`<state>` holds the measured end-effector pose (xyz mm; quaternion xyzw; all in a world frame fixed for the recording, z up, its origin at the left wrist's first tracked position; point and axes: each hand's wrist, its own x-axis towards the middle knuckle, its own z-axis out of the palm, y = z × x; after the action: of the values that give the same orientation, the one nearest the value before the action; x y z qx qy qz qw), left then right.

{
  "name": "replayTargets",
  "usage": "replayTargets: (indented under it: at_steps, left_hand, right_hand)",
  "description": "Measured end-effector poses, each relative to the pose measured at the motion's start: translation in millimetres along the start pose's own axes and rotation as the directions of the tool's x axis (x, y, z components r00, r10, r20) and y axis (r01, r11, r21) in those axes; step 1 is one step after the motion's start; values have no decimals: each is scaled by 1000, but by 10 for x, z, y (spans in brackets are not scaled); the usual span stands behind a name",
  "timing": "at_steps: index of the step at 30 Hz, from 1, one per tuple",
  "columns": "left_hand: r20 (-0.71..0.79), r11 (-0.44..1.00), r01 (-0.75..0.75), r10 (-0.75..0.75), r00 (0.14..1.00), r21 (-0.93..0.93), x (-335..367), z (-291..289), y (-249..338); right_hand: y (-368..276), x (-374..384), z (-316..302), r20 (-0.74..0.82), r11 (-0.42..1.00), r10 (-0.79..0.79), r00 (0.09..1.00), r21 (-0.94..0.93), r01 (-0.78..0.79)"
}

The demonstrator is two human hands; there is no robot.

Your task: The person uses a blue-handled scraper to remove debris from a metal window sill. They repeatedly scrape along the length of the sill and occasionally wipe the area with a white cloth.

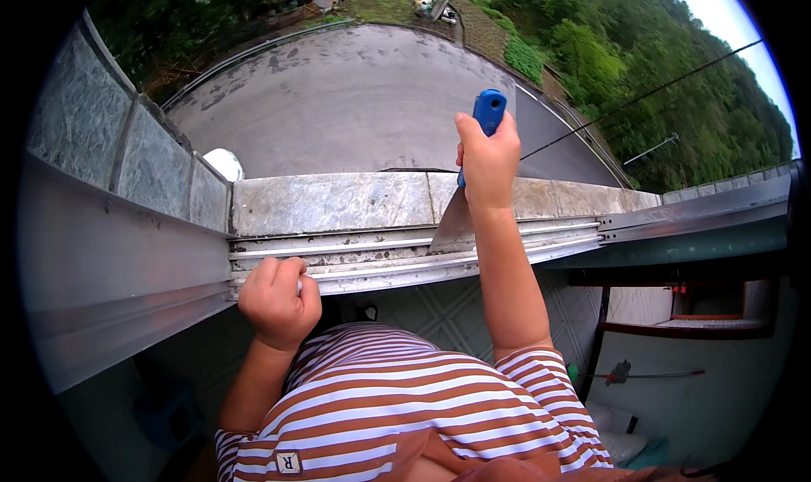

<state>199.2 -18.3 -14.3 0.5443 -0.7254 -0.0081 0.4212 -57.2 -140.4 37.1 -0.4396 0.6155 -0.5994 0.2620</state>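
Note:
My right hand [490, 165] is wrapped around the blue handle of a putty knife [454, 224]. The handle's end, with a hole in it, sticks up above my fist. Its metal blade slants down into the window track [372, 264], its lower edge meeting the dirty grooves. Dark grime marks the white rails along the track. My left hand [279, 300] is closed in a fist at the track's left end, resting on or just over the inner rail. A small pale bit shows by its fingers; what it is cannot be made out.
Beyond the track runs a stone-tiled outer ledge [329, 203], with a road [338, 102] far below. A metal window frame [110, 245] stands on the left, and another frame part [701, 212] on the right. Indoors, a tiled wall [439, 309] drops below the sill.

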Motion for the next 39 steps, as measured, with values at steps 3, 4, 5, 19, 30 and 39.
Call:
replayTargets:
  at_steps: [3,4,5,19,30,39]
  left_hand:
    - [3,1000,3,-3,1000,-25,2,3,11]
    - [2,999,4,-4,1000,-36,-2,3,8]
    - [1,999,8,-8,1000,-33,-9,5,2]
    - [-10,999,-16,16,1000,-30,6,3,-8]
    - [-16,999,-32,32,999,-33,-20,12,-44]
    - [-9,998,2,-2,1000,-56,-35,22,-8]
  right_hand:
    - [2,86,5,43,991,121,992,-63,-119]
    - [-29,95,14,57,985,160,985,-67,-157]
    - [-51,98,17,70,978,199,977,-71,-194]
    - [-131,200,-53,74,985,174,982,-23,-173]
    - [-483,809,30,58,970,78,995,227,-89]
    - [-452,715,-266,-437,761,-571,695,36,647]
